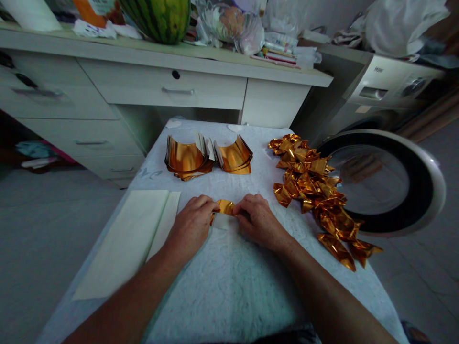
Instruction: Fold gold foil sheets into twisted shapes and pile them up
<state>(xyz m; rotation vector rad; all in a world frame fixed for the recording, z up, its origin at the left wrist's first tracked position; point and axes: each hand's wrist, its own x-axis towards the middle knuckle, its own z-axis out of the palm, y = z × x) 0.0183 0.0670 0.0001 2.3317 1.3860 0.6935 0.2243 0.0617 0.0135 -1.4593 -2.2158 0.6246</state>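
A small piece of gold foil paper point(226, 207) is stretched between my hands over the middle of the cloth-covered table. My left hand point(195, 220) pinches its left end, and my right hand point(257, 219) pinches the right end. Just below the foil, a pale part of the paper shows between the hands. Beyond them stand two curved stacks of gold sheets, a left stack point(184, 157) and a right stack point(234, 155). To the right of my right hand lies a long heap of folded gold foil pieces point(311, 184).
White paper sheets point(125, 239) lie along the left side of the table point(229, 296), partly behind my left forearm. A drawer desk point(172, 88) holding a watermelon point(158, 19) stands beyond. At right, a washing machine's open round door point(432, 181) borders the table.
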